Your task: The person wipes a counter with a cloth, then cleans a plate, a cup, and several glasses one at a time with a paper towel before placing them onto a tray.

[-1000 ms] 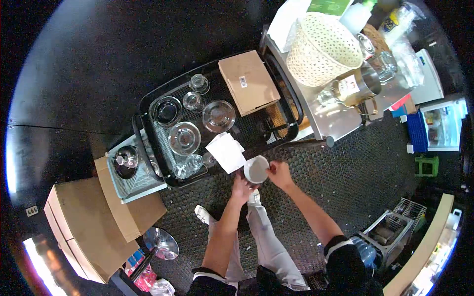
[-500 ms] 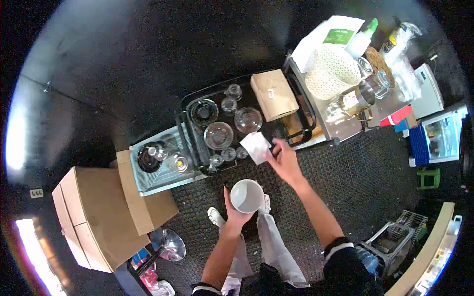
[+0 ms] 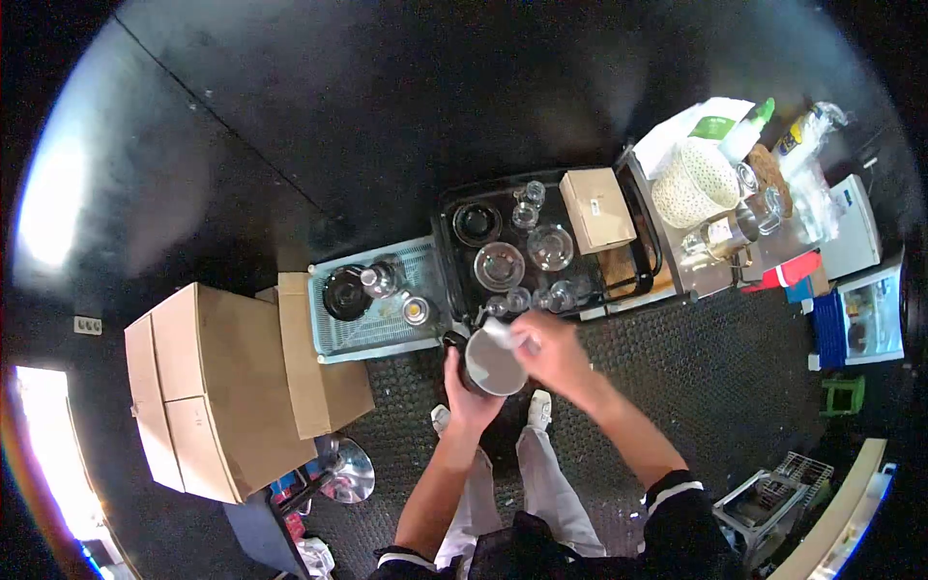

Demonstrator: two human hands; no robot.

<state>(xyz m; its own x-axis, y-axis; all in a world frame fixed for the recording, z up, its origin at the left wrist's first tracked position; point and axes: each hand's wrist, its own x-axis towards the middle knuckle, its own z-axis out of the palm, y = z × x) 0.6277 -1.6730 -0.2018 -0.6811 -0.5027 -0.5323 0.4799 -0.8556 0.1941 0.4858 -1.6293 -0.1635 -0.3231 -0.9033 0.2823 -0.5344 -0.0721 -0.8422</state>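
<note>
My left hand [image 3: 472,401] is wrapped round a cup-like container [image 3: 496,365], pale grey inside, with its opening facing up toward me. Bunched in my right hand [image 3: 553,356] is a white cloth or tissue [image 3: 502,333], which touches the container's upper rim. Just beyond my hands stands a black tray [image 3: 454,280] with glass bowls [image 3: 500,266], small glass cups and a dark glass dish [image 3: 477,223]. A brown box [image 3: 597,210] sits at the tray's right end.
To the left, a light blue basket [image 3: 333,353] holds glassware, beside a large cardboard box [image 3: 242,387]. A metal counter [image 3: 701,275] at right bears a woven basket [image 3: 694,184], a metal pitcher and bottles. A wire rack [image 3: 764,503] stands on the floor at lower right.
My right hand has brought the white cloth down to the container's rim, where it was held apart before. The view has shifted, so the tray and counter appear further right.
</note>
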